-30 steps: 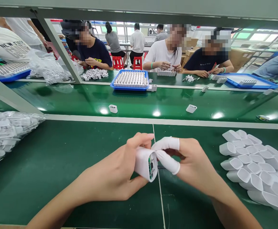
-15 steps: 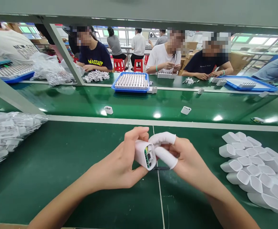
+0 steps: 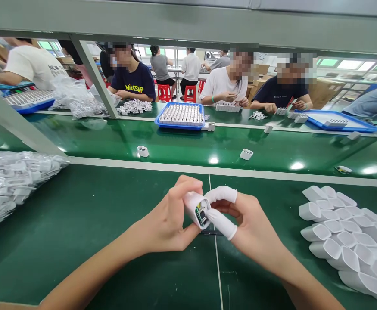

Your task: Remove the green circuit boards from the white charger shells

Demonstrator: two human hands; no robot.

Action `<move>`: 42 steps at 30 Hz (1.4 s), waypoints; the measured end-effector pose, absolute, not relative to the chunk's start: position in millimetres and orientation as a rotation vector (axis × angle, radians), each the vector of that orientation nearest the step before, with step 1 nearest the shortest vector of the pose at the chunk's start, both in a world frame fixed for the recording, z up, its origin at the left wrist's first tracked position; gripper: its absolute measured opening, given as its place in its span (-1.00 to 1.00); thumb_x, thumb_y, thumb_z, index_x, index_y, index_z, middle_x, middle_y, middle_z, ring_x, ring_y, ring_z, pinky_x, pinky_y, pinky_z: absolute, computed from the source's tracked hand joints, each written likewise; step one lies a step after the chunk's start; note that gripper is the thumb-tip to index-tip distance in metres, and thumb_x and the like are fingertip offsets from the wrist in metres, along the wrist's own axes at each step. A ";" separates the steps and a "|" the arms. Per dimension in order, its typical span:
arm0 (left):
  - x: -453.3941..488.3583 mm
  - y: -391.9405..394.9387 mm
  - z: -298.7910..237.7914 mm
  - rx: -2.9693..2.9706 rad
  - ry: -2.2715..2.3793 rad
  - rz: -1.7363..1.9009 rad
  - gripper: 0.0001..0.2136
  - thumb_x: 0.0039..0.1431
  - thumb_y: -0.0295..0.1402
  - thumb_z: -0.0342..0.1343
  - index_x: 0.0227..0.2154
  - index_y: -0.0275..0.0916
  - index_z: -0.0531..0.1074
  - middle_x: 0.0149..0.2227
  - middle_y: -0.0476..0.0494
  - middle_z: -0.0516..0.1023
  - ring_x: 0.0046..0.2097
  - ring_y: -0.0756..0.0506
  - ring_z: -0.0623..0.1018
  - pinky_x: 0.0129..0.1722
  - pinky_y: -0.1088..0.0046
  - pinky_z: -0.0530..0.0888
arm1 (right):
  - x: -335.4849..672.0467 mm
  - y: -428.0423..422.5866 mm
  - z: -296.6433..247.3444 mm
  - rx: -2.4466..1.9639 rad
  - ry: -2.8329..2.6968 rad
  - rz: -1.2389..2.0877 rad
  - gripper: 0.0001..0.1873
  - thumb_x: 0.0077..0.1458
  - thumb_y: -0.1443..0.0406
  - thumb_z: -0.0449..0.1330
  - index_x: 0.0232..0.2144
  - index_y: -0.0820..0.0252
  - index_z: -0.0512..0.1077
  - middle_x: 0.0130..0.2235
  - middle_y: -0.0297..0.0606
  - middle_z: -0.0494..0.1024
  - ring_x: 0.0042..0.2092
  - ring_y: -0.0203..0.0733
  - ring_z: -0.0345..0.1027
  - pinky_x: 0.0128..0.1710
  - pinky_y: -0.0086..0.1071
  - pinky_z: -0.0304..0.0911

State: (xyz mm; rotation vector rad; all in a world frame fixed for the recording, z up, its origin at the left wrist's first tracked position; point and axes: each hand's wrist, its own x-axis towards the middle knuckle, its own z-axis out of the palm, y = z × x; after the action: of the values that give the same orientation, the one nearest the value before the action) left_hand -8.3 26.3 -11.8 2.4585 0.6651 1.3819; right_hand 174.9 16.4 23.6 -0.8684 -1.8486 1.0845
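Observation:
My left hand (image 3: pixel 167 219) is wrapped round a white plastic housing (image 3: pixel 192 204), its open end tilted toward the right. Inside that end a green circuit board (image 3: pixel 198 212) with small components shows. White finger cots cover the thumb and index finger of my right hand (image 3: pixel 244 219). These two fingers are closed at the housing's open end, the thumb tip over the opening and the index finger at the upper rim. Whether a small part sits between them is hidden. Under the housing lies a thin dark strip (image 3: pixel 211 232), partly covered.
Several empty white housings (image 3: pixel 343 237) stand grouped at right. A clear bag of white parts (image 3: pixel 20 181) lies at left. Beyond the pale divider, two filled housings (image 3: pixel 142 151) rest on the green belt (image 3: pixel 182 144). Co-workers sit opposite, near a blue tray (image 3: pixel 180 126) of parts.
My right thumb has moved left, from beside the housing to over its opening. The two housings on the belt have shifted slightly left. The view has tilted up a little.

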 end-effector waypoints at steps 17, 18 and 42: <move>-7.7 22.5 -8.3 2.649 0.691 1.402 -0.30 0.02 -0.75 0.03 0.20 -0.31 -0.10 -0.14 -0.19 0.24 -0.14 -0.08 0.33 -0.25 0.37 0.46 | 186.0 15.2 21.5 -0.891 -2.143 0.704 -0.74 0.16 0.48 0.15 -0.17 0.09 0.50 -0.25 -0.41 0.62 -0.32 -0.38 0.47 -0.30 -0.55 0.34; -8.1 21.6 -6.5 2.651 0.679 1.384 -0.31 0.02 -0.76 0.02 0.19 -0.31 -0.09 -0.14 -0.19 0.23 -0.14 -0.08 0.32 -0.24 0.38 0.46 | 186.5 15.1 21.6 -0.885 -2.148 0.701 -0.74 0.15 0.49 0.15 -0.18 0.09 0.50 -0.27 -0.42 0.61 -0.34 -0.39 0.46 -0.32 -0.57 0.32; -2.2 23.3 -25.2 2.560 0.602 1.402 -0.30 0.01 -0.77 0.01 0.17 -0.22 -0.09 -0.14 -0.17 0.22 -0.16 -0.06 0.33 -0.28 0.41 0.45 | 185.0 21.0 19.7 -1.004 -2.086 0.883 -0.81 0.17 0.43 0.13 -0.43 0.20 0.51 -0.51 -0.42 0.48 -0.50 -0.38 0.23 -0.52 -0.53 0.12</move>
State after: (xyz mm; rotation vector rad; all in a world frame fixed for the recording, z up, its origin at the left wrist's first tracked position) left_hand -2.2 23.3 -25.2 2.5598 0.6021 1.4019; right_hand 185.0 21.0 19.7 -1.0037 -2.0857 0.8831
